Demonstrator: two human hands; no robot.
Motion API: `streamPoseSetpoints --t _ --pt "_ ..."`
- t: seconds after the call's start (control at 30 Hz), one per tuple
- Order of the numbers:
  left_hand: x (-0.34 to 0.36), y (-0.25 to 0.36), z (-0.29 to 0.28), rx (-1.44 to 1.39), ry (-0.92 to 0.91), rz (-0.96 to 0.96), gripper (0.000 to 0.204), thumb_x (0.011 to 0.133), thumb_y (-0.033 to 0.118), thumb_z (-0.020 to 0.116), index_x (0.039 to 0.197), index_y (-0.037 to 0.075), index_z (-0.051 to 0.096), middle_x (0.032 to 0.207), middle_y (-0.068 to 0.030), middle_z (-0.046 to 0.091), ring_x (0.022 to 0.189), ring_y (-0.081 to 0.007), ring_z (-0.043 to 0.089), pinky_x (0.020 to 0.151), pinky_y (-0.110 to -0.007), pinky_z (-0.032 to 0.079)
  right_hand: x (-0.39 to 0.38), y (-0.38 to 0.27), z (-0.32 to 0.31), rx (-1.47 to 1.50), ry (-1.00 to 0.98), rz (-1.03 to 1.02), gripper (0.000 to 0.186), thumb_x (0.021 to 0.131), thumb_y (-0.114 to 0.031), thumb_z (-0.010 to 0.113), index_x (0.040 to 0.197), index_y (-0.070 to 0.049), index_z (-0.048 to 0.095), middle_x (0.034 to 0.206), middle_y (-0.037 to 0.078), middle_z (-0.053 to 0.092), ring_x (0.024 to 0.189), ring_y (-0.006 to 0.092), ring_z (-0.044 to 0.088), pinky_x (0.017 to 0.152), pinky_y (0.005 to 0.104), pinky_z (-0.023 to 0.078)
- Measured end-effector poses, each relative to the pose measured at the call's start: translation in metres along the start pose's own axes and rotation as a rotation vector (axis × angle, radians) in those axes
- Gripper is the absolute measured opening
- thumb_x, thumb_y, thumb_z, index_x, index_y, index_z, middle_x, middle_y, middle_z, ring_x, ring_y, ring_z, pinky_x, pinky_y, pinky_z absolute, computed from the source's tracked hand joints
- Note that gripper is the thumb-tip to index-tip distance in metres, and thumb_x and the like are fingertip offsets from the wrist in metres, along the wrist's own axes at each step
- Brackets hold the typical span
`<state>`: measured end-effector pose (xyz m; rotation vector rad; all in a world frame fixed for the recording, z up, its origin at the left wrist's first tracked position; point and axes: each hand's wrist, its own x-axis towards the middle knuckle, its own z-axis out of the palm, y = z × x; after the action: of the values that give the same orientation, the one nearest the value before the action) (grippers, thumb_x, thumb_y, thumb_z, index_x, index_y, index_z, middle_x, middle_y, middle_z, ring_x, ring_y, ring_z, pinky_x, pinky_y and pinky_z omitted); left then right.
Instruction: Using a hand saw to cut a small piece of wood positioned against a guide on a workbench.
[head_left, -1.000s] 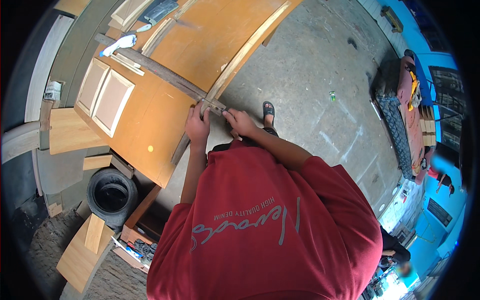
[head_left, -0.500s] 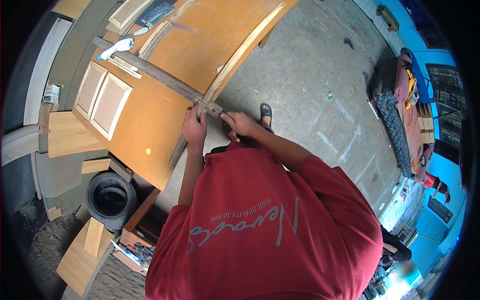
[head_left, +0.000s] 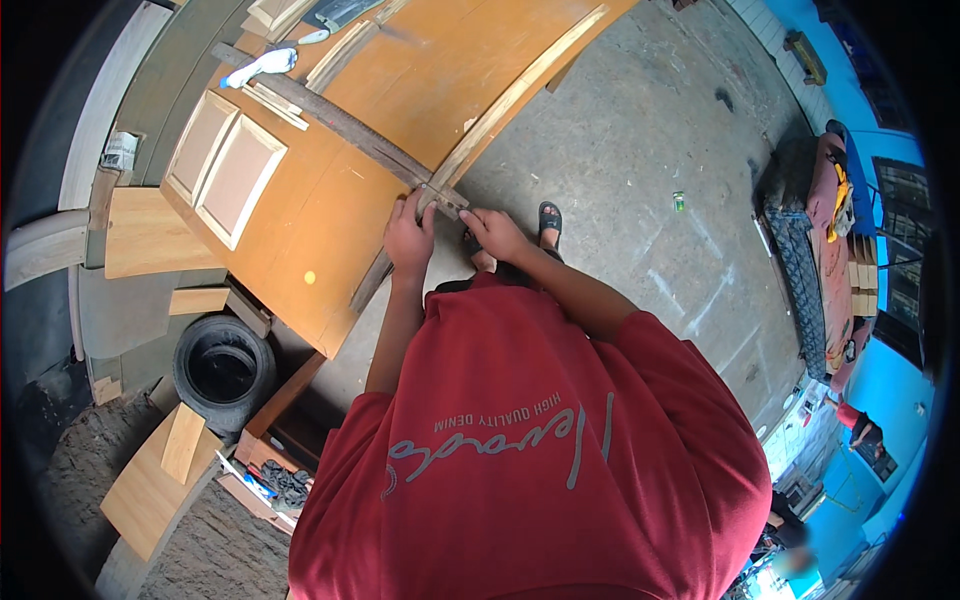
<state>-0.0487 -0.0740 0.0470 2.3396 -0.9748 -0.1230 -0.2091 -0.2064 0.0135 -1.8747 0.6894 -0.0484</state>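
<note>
My left hand grips the junction of a pale wooden strip and a long dark straight bar at the orange board's near edge. My right hand is closed at the bar's right end, with a small dark piece at its fingertips that I cannot make out. The bar crosses the board; the pale strip runs along its edge. Two small framed panels, thin offcuts and a white cloth-like item lie on the board.
Stacked tyres, loose boards and a wooden box are at my left. Concrete floor with a small green item stretches right toward piled mattresses. My sandalled foot is below the board. Other people are at far right.
The whole scene has shifted slightly in view; my hands stay at the junction of bar and strip. The person at far right in red has moved.
</note>
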Motion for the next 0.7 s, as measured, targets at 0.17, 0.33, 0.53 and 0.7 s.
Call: streamPoseSetpoints --t 0.17,0.33,0.53,0.7 --pt "-0.002 -0.005 0.002 0.003 0.008 -0.041 0.038 0.098 0.031 0.073 0.133 0.017 0.072 0.103 -0.0115 0.068 0.095 -0.0366 0.07 0.083 -0.048 0.056 -0.038 0.006 -0.012 0.125 -0.063 0.084 0.052 0.112 -0.044 0.053 0.096 0.003 0.069 0.085 0.026 0.07 0.083 0.0447 0.07 0.075 0.0497 0.053" --pt "-0.001 -0.004 0.002 -0.014 0.022 -0.018 0.038 0.097 0.031 0.074 0.133 0.017 0.072 0.102 -0.011 0.068 0.094 -0.0358 0.07 0.083 -0.047 0.056 -0.02 0.003 -0.012 0.02 0.015 -0.035 0.057 0.112 -0.048 0.05 0.087 0.0 0.065 0.077 0.025 0.07 0.078 0.0363 0.076 0.073 0.0462 0.057" --pt "-0.001 -0.001 0.001 -0.003 0.003 -0.046 0.037 0.097 0.03 0.074 0.132 0.017 0.072 0.104 -0.0104 0.069 0.096 -0.0352 0.07 0.084 -0.046 0.056 0.001 0.0 0.001 0.005 -0.045 0.048 0.057 0.113 -0.047 0.05 0.086 0.001 0.065 0.082 0.024 0.072 0.086 0.0356 0.077 0.076 0.0467 0.057" --pt "-0.003 -0.004 0.003 -0.017 0.017 -0.059 0.037 0.097 0.03 0.074 0.132 0.017 0.072 0.105 -0.0097 0.07 0.097 -0.035 0.071 0.083 -0.046 0.056 -0.048 0.006 -0.018 0.122 -0.043 0.016 0.057 0.113 -0.047 0.05 0.088 0.001 0.066 0.083 0.024 0.071 0.086 0.0365 0.076 0.076 0.0471 0.056"
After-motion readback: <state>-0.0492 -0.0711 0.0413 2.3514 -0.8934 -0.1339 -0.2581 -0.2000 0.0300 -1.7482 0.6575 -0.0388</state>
